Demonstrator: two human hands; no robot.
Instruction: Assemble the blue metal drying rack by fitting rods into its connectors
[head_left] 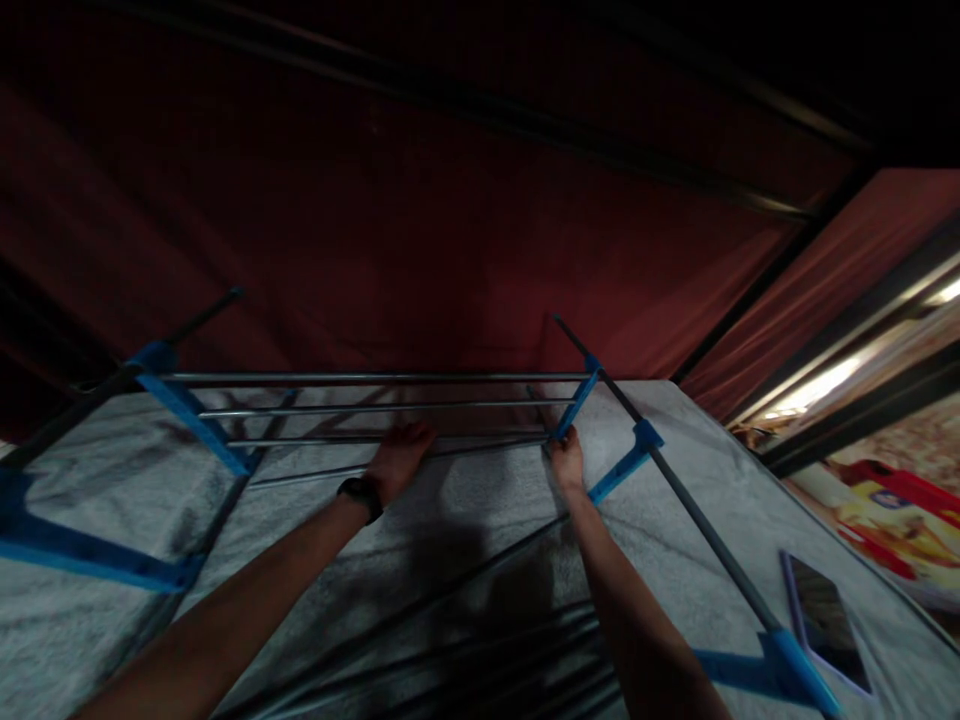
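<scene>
My left hand (403, 455), below a dark wrist watch (361, 498), is curled around the lowest grey metal tube (307, 477) of a rack frame. That tube slants slightly, its left end near a blue plastic bracket (199, 425). My right hand (568, 462) is closed at the lower end of the right blue bracket (577, 402), where the tube's right end meets it. The fingertips there are partly hidden. Above my hands, several parallel tubes, including the top one (375, 379), span the two brackets.
More blue brackets stand nearer on the left (97, 550) and right (622, 470), joined by dark poles (712, 530). Several loose tubes (450, 665) lie on the grey cloth (465, 500) below. A phone (827, 620) rests at right. Dark red fabric (450, 240) hangs behind.
</scene>
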